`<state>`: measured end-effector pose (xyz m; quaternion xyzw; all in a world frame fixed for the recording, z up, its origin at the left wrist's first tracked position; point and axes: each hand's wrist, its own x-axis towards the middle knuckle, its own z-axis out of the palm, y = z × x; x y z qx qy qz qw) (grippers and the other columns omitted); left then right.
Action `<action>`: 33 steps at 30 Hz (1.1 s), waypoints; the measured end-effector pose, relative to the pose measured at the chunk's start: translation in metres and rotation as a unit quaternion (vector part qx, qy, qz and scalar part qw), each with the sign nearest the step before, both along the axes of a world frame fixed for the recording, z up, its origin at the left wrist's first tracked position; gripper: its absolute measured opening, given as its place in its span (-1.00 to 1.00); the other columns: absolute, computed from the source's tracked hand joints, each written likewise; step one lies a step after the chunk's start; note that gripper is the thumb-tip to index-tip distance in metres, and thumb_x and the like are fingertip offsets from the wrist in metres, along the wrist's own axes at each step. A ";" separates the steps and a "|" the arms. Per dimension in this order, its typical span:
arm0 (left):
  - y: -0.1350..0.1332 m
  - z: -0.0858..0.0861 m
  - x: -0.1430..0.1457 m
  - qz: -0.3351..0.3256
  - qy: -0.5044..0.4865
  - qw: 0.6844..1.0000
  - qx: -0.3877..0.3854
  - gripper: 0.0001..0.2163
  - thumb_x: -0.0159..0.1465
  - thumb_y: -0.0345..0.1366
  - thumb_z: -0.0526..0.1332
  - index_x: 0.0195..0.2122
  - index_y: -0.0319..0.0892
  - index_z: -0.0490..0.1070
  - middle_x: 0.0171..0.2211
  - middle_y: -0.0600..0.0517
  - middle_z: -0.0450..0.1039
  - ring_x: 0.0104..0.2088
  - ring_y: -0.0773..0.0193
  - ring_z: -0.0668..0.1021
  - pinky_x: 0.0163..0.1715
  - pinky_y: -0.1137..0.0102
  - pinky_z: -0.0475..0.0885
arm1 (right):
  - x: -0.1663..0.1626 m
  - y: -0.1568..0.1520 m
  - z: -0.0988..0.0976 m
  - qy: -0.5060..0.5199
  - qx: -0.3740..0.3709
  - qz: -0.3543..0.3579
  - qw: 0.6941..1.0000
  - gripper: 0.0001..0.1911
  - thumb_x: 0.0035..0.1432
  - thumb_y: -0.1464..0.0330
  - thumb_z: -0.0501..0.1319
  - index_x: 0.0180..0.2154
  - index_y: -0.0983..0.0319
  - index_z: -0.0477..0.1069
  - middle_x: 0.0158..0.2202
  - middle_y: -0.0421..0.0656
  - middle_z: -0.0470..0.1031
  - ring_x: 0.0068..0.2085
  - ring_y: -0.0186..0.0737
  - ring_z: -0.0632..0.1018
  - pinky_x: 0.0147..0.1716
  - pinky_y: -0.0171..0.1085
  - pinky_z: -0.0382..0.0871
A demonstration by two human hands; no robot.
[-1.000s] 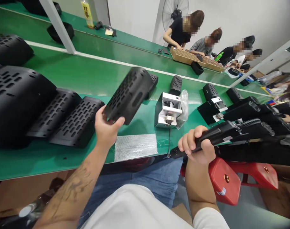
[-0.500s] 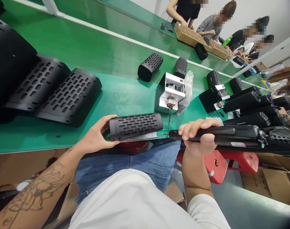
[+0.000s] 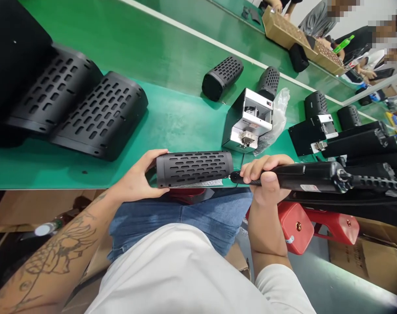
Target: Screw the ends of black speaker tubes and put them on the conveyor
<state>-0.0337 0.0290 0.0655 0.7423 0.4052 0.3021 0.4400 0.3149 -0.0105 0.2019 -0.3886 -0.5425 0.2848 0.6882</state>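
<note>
My left hand (image 3: 146, 174) grips the left end of a black perforated housing (image 3: 196, 168), thumb below and fingers above. The housing lies on its side at the table's front edge, over a bit of bubble wrap (image 3: 214, 182). In my right hand (image 3: 266, 174) is a black electric screwdriver (image 3: 309, 176), held level with its cable trailing right. Its tip points left and meets or nearly meets the housing's right end; a small screw there is too tiny to make out clearly. Behind my right hand stands a black and silver screw feeder (image 3: 249, 124).
Large black perforated housings (image 3: 103, 115) lie at the left. Smaller perforated housings (image 3: 222, 77) stand farther back, with a plastic bag (image 3: 276, 120) beside the feeder. A second feeder (image 3: 312, 135) is at right. Red stools (image 3: 296, 226) are below; co-workers handle cardboard trays (image 3: 283, 28) across the table.
The screwdriver has moved left, and its tip has come up to the housing's right end. My left hand still holds the housing. The camera view has shifted.
</note>
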 end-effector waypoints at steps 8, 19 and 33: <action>0.007 -0.008 -0.002 0.008 0.018 0.999 0.031 0.02 0.12 0.02 0.65 0.58 0.03 0.30 0.49 -0.17 0.45 0.42 -0.23 0.63 0.54 -0.07 0.55 | -0.003 0.002 0.000 -0.010 -0.003 0.112 0.994 -0.52 0.23 0.12 0.65 -0.39 0.07 0.38 -0.64 -0.43 0.40 -0.72 -0.37 0.37 -0.64 -0.31 0.44; 0.006 -0.011 -0.001 -0.003 0.012 0.999 0.049 0.00 0.17 -0.02 0.62 0.60 0.00 0.27 0.52 -0.23 0.43 0.48 -0.29 0.58 0.54 -0.11 0.52 | 0.004 0.002 -0.002 -0.015 -0.015 0.168 0.986 -0.59 0.23 0.18 0.64 -0.36 0.08 0.43 -0.61 -0.42 0.45 -0.68 -0.38 0.43 -0.56 -0.31 0.52; 0.002 -0.017 -0.001 0.008 0.027 0.998 0.061 0.01 0.24 -0.01 0.59 0.65 0.03 0.19 0.54 -0.22 0.41 0.47 -0.25 0.61 0.54 -0.08 0.54 | 0.072 0.120 -0.006 -0.048 0.083 -0.192 0.977 -0.46 0.34 -0.18 0.53 -0.25 0.05 0.41 -0.57 -0.44 0.38 -0.61 -0.30 0.44 -0.52 -0.19 0.46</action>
